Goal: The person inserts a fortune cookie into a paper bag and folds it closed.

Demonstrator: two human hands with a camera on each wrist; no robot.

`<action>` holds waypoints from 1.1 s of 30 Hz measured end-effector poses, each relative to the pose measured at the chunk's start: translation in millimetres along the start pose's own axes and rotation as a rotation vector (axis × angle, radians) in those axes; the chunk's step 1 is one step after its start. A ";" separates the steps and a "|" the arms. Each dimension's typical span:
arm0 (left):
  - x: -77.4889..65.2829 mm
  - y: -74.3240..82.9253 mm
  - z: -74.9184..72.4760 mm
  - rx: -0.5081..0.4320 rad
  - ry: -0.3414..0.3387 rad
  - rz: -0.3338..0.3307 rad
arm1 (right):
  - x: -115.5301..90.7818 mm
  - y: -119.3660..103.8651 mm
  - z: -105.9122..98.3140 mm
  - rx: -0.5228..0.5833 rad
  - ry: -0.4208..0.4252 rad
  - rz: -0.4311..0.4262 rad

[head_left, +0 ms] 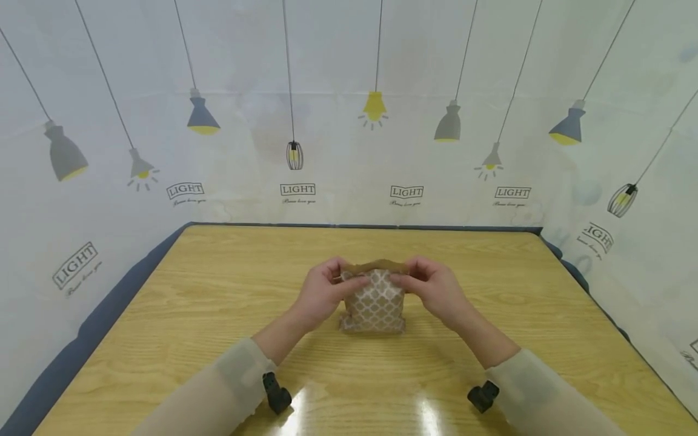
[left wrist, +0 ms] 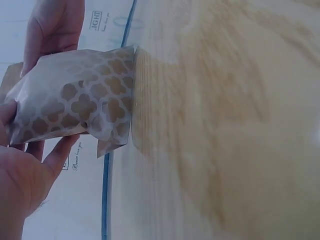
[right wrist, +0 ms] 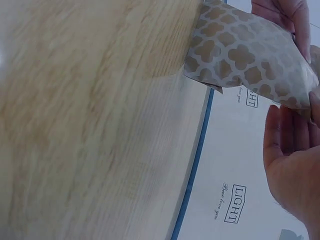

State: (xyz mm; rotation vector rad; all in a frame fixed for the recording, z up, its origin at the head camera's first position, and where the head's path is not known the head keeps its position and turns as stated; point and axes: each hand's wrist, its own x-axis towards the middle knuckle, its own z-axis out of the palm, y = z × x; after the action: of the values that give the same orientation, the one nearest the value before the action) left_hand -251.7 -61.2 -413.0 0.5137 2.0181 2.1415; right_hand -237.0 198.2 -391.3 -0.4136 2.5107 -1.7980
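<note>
A small brown paper bag [head_left: 376, 303] with a white lattice pattern stands upright on the wooden table, its plain brown top edge [head_left: 382, 264] folded over. My left hand [head_left: 322, 290] pinches the upper left corner, thumb on the near face and fingers behind. At the upper right corner my right hand [head_left: 436, 287] does the same. In the left wrist view the patterned bag [left wrist: 82, 102] looks puffed out, with a creased lower corner. The right wrist view has the bag [right wrist: 245, 50] between both hands, the right fingers [right wrist: 272, 135] behind it.
The wooden table [head_left: 218, 272] reaches back to a pale curtain [head_left: 349, 133] printed with hanging lamps and the word LIGHT. A dark blue border [head_left: 349, 226] runs along the table's far edge. Small black devices [head_left: 277, 393] sit at both wrists.
</note>
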 end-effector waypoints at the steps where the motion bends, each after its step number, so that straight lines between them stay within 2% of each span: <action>1: 0.0 0.3 -0.6 -0.009 -0.002 0.001 | 0.1 -0.1 -0.5 0.011 0.003 0.006; 8: 0.5 0.1 -8.0 -0.034 -0.014 0.011 | 0.1 -0.6 -3.6 0.043 -0.024 0.023; 13: -1.0 0.5 -5.5 -0.032 -0.020 0.007 | 0.5 1.0 -3.1 0.076 -0.068 0.021; 19: -2.8 0.8 -4.9 -0.039 -0.012 -0.001 | 1.6 1.4 -4.4 0.080 -0.048 -0.003; 24: -3.4 0.8 -8.4 0.015 0.022 0.025 | 1.9 -0.7 -5.7 0.088 -0.059 -0.010; 28: -2.6 -0.8 -10.4 0.036 0.027 0.018 | 1.2 0.2 -6.6 0.076 -0.072 -0.017; 33: -1.5 -2.2 -12.8 0.046 0.034 0.025 | 0.7 2.5 -9.2 0.037 -0.081 -0.068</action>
State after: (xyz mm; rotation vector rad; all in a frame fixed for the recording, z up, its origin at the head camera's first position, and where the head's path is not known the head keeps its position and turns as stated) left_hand -255.0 -73.5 -415.8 0.5149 2.0944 2.1366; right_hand -239.7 207.3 -390.5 -0.5644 2.4349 -1.8085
